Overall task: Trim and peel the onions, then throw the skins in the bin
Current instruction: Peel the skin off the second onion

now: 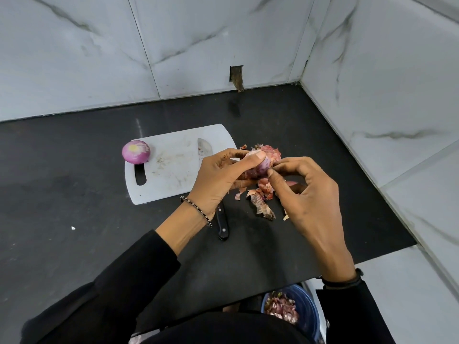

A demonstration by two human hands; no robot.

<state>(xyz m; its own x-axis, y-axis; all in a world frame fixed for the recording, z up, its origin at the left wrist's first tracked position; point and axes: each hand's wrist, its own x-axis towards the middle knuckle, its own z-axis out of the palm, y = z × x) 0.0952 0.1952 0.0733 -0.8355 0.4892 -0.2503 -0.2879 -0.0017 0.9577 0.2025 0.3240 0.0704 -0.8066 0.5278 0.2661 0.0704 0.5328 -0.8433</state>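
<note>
My left hand point(218, 177) grips a red onion point(260, 167) just above the black counter, to the right of the white cutting board point(171, 175). My right hand point(305, 194) pinches a bit of its skin at the onion's right side. A peeled purple onion point(135, 151) sits at the board's far left corner. Loose onion skins point(260, 199) lie on the counter under and beyond my hands. A knife lies along the board's right edge, blade point(204, 146) on the board and black handle point(222, 223) toward me; my left hand hides its middle.
A blue bin point(304, 311) holding onion skins stands on the floor below the counter's front edge, at the lower right. Marble-tiled walls close the counter at the back and right. A small white scrap point(73, 228) lies on the counter's left part.
</note>
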